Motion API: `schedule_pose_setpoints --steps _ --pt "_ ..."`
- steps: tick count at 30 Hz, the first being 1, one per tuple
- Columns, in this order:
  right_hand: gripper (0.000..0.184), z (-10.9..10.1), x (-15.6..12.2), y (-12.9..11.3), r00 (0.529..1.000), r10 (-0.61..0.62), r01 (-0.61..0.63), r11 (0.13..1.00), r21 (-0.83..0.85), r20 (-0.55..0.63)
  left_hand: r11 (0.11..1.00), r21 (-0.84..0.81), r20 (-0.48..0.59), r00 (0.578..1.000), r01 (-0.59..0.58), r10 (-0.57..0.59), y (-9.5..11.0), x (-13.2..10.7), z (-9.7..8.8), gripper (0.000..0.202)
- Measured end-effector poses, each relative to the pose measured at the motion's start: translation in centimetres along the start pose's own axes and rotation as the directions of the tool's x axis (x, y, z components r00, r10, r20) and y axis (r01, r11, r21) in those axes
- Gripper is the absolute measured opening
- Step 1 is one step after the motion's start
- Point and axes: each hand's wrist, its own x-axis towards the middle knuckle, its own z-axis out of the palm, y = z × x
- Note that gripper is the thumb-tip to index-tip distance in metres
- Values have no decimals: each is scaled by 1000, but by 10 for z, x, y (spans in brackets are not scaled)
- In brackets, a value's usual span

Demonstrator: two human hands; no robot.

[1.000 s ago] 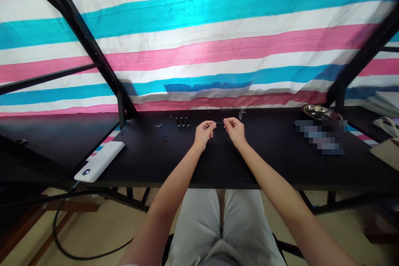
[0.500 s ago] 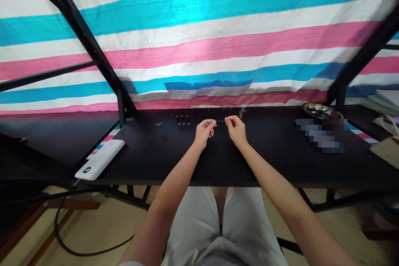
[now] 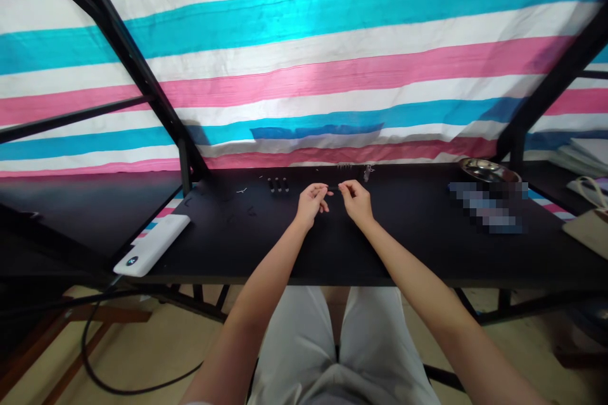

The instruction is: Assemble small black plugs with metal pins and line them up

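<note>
Thin black stick (image 3: 334, 188) isn't down yet: your left hand (image 3: 311, 205) and right hand (image 3: 356, 204) pinch it, right of three short black rods (image 3: 278, 185).

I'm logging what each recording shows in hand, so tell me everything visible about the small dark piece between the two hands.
The small dark piece looks thin and straight, lying roughly level between the left hand and right hand. Fingertips pinch it at both ends and hide them. It shows against the black table; whether it touches the top is unclear. Material and finer parts are too small to tell.
</note>
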Motion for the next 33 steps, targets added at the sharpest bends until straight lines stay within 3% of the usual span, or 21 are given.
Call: schedule_pose_setpoints --steps 5,8,10,12,15,19,33 --pt "28 -8 3 -1 997 -74 73 996 -58 -23 999 -18 -35 999 34 -34 -7 6 -7 41" --pt "29 -16 8 1 990 -54 44 996 -81 -128 999 -3 -114 992 45 -45 -10 9 -12 39" --pt "30 -18 9 3 985 -21 9 997 -76 -168 997 59 -99 994 50 -44 -11 8 -12 37" --pt "30 -17 9 4 993 6 -12 999 -53 -116 993 110 -25 999 42 -39 -10 6 -9 37" --pt "30 -9 6 7 995 27 -27 1000 -5 96 994 105 68 997 19 -26 -7 2 -4 38" --pt "31 -2 4 10 955 56 -70 997 35 293 997 77 57 998 3 -7 -4 1 -5 37" --pt "32 0 2 13 905 115 -168 981 94 410 997 57 84 994 58 -63 1 -1 -5 36"
